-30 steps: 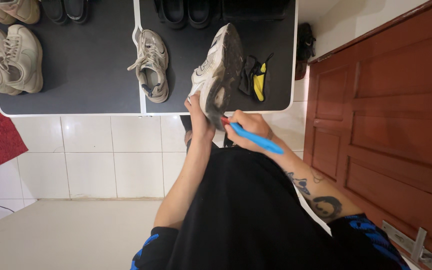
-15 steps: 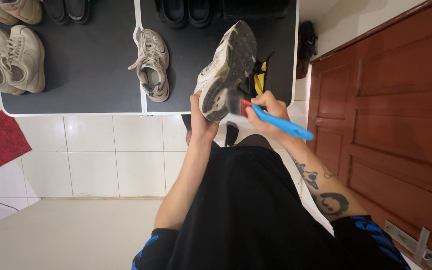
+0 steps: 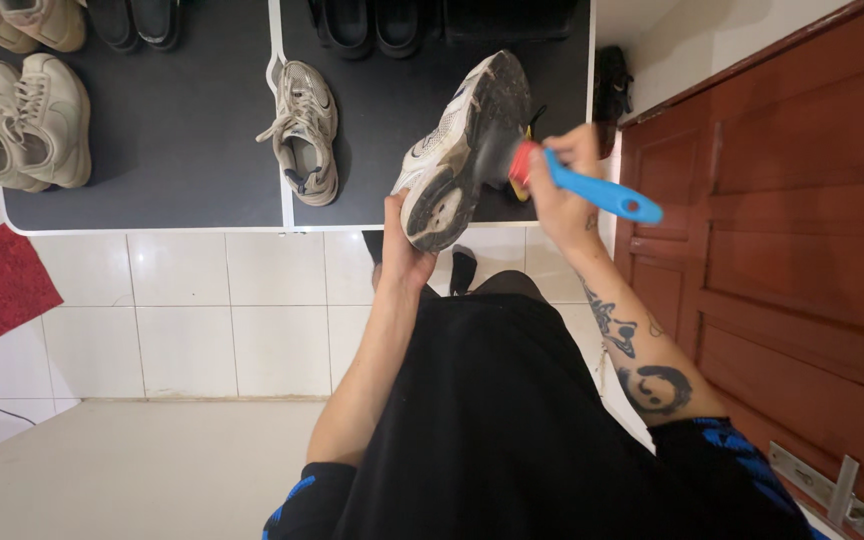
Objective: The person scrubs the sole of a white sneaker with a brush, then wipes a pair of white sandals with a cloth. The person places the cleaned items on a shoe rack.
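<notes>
Dirty white mesh sneaker (image 3: 457,150), sole upward, gripped at the heel by left hand (image 3: 402,255); right hand (image 3: 562,180) clasps blue-handled brush (image 3: 577,182) against sole.

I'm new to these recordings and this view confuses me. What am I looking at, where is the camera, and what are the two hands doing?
There is no machine here: the camera sits on a person's head and looks down at their own bare hands. The left hand holds a dirty white sneaker by its heel end, sole turned outward. The right hand grips a blue-handled brush against that sole. Below lies a dark mat on white floor tiles, carrying a matching sneaker, a beige pair and black shoes. A wooden door stands to the right.
</notes>
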